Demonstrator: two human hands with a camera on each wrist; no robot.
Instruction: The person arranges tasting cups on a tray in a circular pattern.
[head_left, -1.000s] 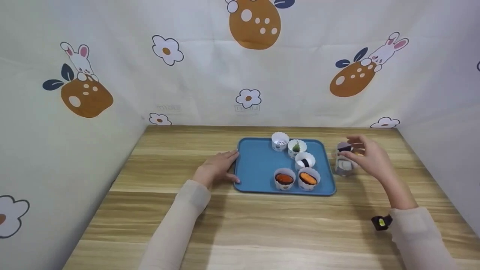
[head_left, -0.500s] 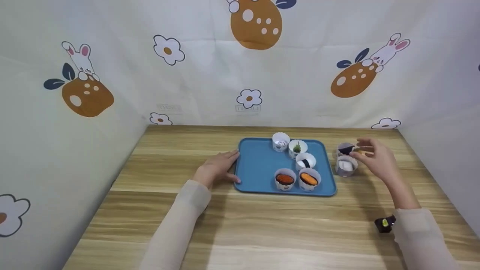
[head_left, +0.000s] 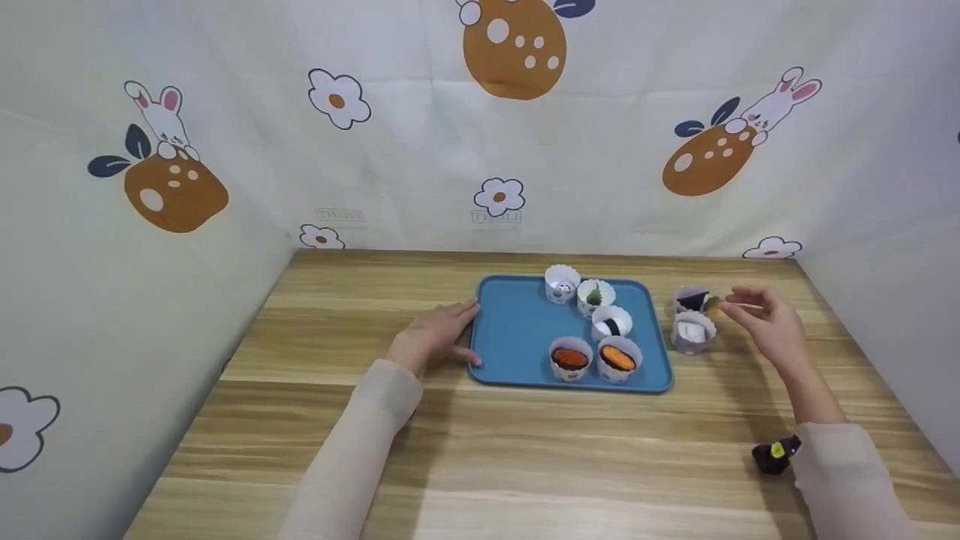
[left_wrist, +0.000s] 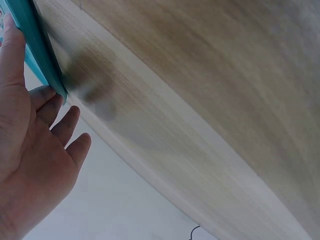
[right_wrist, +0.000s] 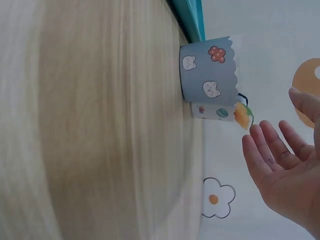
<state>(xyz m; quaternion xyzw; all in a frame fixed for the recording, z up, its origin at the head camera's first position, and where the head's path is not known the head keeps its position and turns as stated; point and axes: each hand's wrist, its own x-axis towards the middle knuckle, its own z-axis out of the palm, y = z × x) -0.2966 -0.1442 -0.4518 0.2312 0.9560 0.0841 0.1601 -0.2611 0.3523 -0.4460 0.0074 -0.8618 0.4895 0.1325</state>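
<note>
Paper cups (head_left: pixel 691 315) stand in a pair on the wooden table (head_left: pixel 525 442), just right of the blue tray (head_left: pixel 517 330) and off its rim; the farther one holds a dark piece with a bit of orange and green at its edge, the nearer one (right_wrist: pixel 209 75) something white. In the right wrist view the nearer cup is grey-blue with small printed rabbits, and the farther cup (right_wrist: pixel 215 111) peeks out behind it. The right hand (head_left: pixel 761 321) hovers just right of these cups, fingers loosely spread and holding nothing, fingertips near the farther cup without touching it. The left hand (head_left: pixel 435 334) lies flat on the table against the tray's left edge, fingers straight and relaxed, thumb along the rim (left_wrist: pixel 42 47). On the tray sit five more cups: two at the back (head_left: pixel 577 289), one in the middle with a white piece banded in black (head_left: pixel 611 322), and two at the front with orange-red fillings (head_left: pixel 594 358). A small black and yellow device (head_left: pixel 775 454) sits at the right wrist. Walls (head_left: pixel 480 127) printed with rabbits and flowers enclose the table
</note>
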